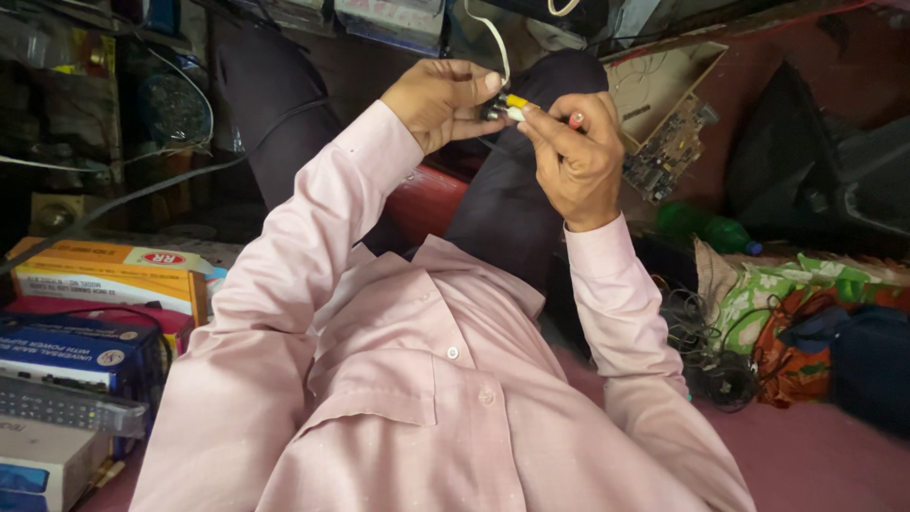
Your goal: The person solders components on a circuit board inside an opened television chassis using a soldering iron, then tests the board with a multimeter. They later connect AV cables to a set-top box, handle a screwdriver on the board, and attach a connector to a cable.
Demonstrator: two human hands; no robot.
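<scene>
Joining cable plugs, held up over the lap

The left hand (438,100) pinches a small dark connector (493,112); the right hand (573,156) grips the yellow plug (517,101), a red plug (575,119) tucked in its fingers. Seemingly mid-mating; next needs careful alignment and a straight push.

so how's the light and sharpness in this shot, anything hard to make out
Head view: soft even light on the pink shirt and both hands; left hand and right hand are fairly sharp, the small yellow-tipped plug is tiny, and the upper left corner is dark.
</scene>
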